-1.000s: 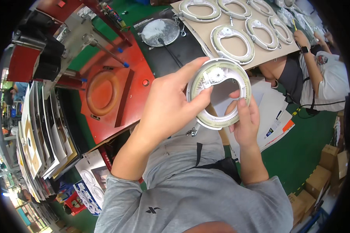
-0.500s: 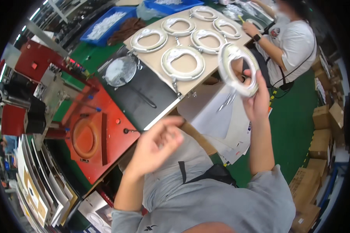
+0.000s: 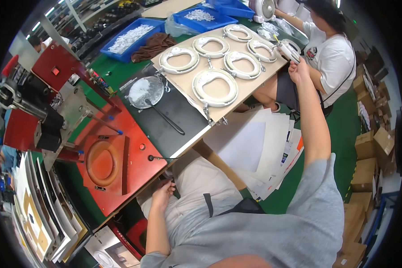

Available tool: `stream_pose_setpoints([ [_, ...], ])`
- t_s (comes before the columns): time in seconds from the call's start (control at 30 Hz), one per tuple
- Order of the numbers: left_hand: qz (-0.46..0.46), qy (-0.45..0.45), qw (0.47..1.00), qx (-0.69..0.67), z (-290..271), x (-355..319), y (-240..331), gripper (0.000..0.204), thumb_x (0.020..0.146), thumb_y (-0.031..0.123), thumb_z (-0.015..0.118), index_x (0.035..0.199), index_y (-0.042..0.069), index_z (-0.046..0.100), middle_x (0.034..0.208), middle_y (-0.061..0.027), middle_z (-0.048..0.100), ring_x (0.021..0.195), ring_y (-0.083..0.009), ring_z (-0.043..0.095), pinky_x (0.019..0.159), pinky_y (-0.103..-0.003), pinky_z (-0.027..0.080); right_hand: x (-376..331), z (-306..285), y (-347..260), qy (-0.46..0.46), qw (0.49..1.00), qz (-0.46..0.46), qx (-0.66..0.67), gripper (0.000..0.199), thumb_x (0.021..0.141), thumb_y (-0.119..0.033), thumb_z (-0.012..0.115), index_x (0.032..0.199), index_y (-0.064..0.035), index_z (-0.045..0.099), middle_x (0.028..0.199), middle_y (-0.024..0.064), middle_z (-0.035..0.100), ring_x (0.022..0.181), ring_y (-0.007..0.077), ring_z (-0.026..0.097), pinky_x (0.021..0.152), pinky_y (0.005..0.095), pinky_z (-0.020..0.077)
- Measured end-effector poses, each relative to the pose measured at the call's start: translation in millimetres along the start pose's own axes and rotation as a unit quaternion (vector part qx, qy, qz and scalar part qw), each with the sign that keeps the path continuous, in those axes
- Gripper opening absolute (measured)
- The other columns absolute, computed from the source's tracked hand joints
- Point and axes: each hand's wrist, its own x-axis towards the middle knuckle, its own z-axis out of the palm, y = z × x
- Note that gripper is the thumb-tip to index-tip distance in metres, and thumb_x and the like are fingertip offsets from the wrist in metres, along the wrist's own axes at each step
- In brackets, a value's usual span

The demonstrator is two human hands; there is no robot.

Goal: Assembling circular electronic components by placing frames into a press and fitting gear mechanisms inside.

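My right hand (image 3: 299, 71) is stretched far out to the right and is closed on a white ring (image 3: 291, 52), seen nearly edge-on near the co-worker. Several similar white rings (image 3: 215, 87) with small metal fittings lie on the beige board beside it. My left hand (image 3: 164, 194) is low by my lap, next to the table edge. Its fingers are curled, and whatever may be in them is hidden.
A red press (image 3: 138, 167) with a round plate stands at the left. A round dish of white material (image 3: 146, 91) and a black-handled tool (image 3: 167, 119) lie on the dark mat. Blue trays (image 3: 129, 40) hold white pieces. A co-worker (image 3: 335, 62) sits at the far right; cardboard boxes (image 3: 364, 149) line the floor.
My right hand has carried the white ring away from me, up and right toward the co-worker. My left hand has dropped from above the table edge to beside my lap.
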Motion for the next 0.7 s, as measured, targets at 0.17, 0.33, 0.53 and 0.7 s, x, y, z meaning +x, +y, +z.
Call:
stream_pose_setpoints([
  [0.17, -0.022, 0.005, 0.998, -0.056, -6, 10, -7, 0.018, 0.105, 0.016, 0.062, 0.120, 0.006, 0.065, 0.104, -0.0072, 0.074, 0.090, -0.0172, 0.070, 0.078, -0.031, 0.053, 13, 28, -3, 0.022, 0.998, 0.063, 0.012, 0.030, 0.112, -0.036, 0.040, 0.117, -0.0200, 0.065, 0.069, 0.0005, 0.055, 0.050, 0.0069, 0.043, 0.044, 0.0220, 0.0339],
  [0.33, -0.033, -0.003, 0.998, -0.056, -15, 26, -22, 0.018, 0.105, 0.019, 0.064, 0.119, 0.007, 0.065, 0.108, -0.0076, 0.073, 0.096, -0.0188, 0.069, 0.086, -0.035, 0.056, -1, 36, 8, 0.013, 0.999, 0.047, -0.019, 0.025, 0.106, -0.043, 0.054, 0.109, -0.0259, 0.072, 0.063, -0.0040, 0.053, 0.043, 0.0042, 0.041, 0.040, 0.0182, 0.0336],
  [0.53, -0.026, -0.019, 0.998, -0.048, -9, 24, -14, 0.018, 0.105, 0.017, 0.064, 0.120, 0.007, 0.065, 0.109, -0.0094, 0.073, 0.096, -0.0199, 0.070, 0.085, -0.036, 0.057, -3, 21, 3, 0.014, 0.999, 0.043, -0.006, 0.031, 0.110, -0.043, 0.048, 0.112, -0.0134, 0.058, 0.069, 0.0014, 0.058, 0.047, 0.0072, 0.045, 0.041, 0.0209, 0.0351],
  [0.7, -0.026, -0.024, 0.998, -0.046, -10, 27, -13, 0.017, 0.104, 0.015, 0.064, 0.120, 0.008, 0.064, 0.110, -0.0108, 0.073, 0.097, -0.0215, 0.071, 0.084, -0.037, 0.058, -9, 15, 2, 0.016, 0.999, 0.043, 0.027, 0.031, 0.110, -0.043, 0.048, 0.114, -0.0132, 0.056, 0.069, 0.0034, 0.056, 0.048, 0.0085, 0.045, 0.042, 0.0216, 0.0345],
])
